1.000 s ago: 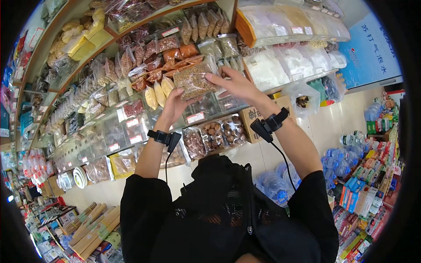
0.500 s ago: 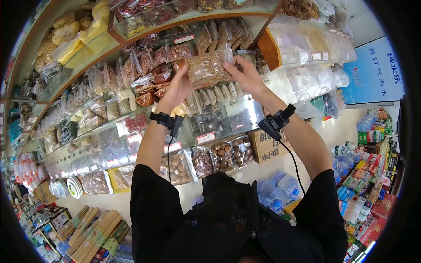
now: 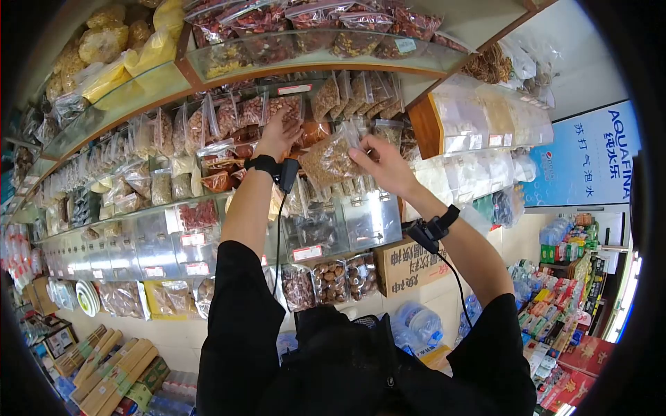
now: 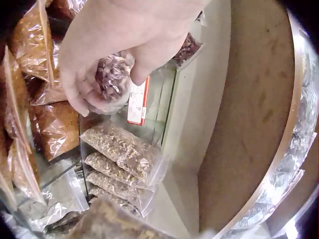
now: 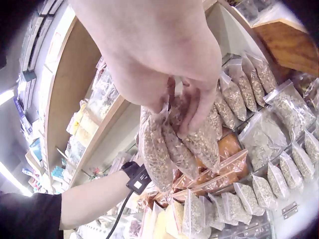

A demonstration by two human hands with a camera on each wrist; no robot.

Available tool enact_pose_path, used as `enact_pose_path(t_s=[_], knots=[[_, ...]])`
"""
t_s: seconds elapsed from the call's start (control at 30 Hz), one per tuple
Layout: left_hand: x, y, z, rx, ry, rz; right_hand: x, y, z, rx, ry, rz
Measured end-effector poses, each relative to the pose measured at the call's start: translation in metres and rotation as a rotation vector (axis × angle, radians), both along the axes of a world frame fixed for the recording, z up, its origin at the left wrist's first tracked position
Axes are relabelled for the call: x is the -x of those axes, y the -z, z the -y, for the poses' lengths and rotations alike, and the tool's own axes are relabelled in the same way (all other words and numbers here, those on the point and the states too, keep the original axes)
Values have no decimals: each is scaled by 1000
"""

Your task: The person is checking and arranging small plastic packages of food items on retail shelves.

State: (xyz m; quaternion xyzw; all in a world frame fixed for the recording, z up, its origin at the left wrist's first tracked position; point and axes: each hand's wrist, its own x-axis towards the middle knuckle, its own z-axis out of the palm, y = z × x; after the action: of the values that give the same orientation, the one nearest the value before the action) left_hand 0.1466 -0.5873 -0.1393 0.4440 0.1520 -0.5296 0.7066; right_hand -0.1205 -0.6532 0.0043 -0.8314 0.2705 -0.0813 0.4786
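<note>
My right hand (image 3: 388, 165) pinches the top of clear zip bags (image 3: 329, 159) of brown grainy pieces, held in front of the shelves. In the right wrist view these bags (image 5: 158, 154) hang side by side under the fingers. My left hand (image 3: 279, 137) reaches to the back of the shelf. There its fingers and thumb curl round a clear bag of dark reddish pieces (image 4: 113, 77), in the left wrist view, beside a red-edged price label (image 4: 137, 103). Bags of orange-brown powder (image 4: 57, 129) lie close to that hand.
More brown grainy bags (image 3: 368, 93) stand in a row at the back of the shelf. A glass-fronted upper shelf (image 3: 312, 52) overhangs the hands. Clear bins (image 3: 312, 232) line the front below, and a wooden-sided case (image 3: 427, 125) stands to the right.
My left hand has let go of the grainy bags and moved up to the reddish bag on the shelf. The right hand keeps the grainy bags, now tilted and lower.
</note>
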Motion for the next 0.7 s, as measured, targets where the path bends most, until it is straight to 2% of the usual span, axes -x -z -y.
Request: enact_pose_path(t_s=[0.07,0.17,0.27,0.4,0.5,0.53,0.7], knots=[[-11,3,2,46,50,-24,-3,-1,3,138,-34,-20],[-16,-1,1,47,3,17,-12,3,8,175,-46,9],[-36,8,-11,148,-6,-16,-31,4,13,145,-33,0],[-51,-7,-30,226,2,-52,-66,18,21,100,-17,-17],[-63,-4,-36,300,-38,-319,-94,44,36,146,-24,-56],[-64,-7,-38,302,-42,-314,-103,50,41,147,-29,-52],[-65,-9,-45,315,-32,-336,-136,60,50,204,130,-133]])
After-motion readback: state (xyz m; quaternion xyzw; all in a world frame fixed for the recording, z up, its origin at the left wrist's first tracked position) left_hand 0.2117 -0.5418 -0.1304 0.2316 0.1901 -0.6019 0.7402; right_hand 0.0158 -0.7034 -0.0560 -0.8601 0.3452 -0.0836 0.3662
